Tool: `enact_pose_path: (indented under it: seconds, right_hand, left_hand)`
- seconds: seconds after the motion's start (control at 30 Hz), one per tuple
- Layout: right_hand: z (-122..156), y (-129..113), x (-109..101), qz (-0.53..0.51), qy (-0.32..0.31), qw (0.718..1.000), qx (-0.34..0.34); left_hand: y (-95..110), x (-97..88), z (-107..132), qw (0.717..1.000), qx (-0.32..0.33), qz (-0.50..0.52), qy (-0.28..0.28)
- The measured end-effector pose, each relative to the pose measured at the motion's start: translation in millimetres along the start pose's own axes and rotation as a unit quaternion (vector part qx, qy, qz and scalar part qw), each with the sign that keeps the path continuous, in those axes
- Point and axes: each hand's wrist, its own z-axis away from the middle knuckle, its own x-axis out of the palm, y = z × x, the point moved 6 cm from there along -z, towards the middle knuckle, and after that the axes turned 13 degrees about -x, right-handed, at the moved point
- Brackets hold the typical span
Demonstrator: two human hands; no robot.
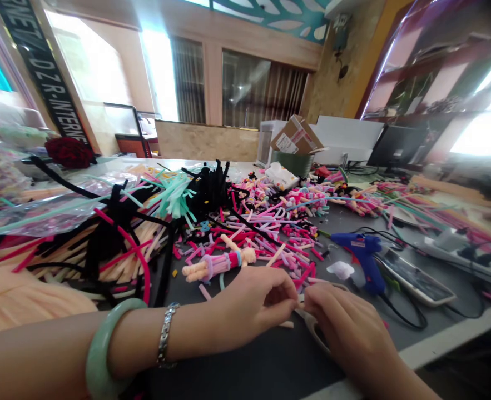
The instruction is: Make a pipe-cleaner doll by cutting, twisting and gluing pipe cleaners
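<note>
My left hand (262, 297) is closed in a pinch, thumb against fingers; whatever is in it is too small to name. Almost touching it, my right hand (349, 316) has curled fingers whose tips and contents are hidden. Pale-handled scissors (311, 324) show beneath and beside my right hand; I cannot tell whether it grips them. Just beyond my left hand lies a small pipe-cleaner doll (218, 264) with beige limbs and a pink and lilac outfit. Cut pink and lilac pipe-cleaner pieces (287, 253) are scattered behind both hands.
To the right are a blue glue gun (360, 253) with a cable and a phone (418, 278). Beige pipe cleaners (132, 255) pile up at left, with black bundles (207, 189) and mint bundles (174, 194) behind. A cardboard box (297, 136) stands at the back.
</note>
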Motion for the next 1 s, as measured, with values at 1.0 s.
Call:
enact_pose_path:
  seconds: [1.0]
  right_hand:
    - [59, 137, -17, 0.214, -0.243, 0.844, 0.427]
  left_hand:
    - [-16, -28.0, -12, 0.984, -0.036, 0.124, 0.119]
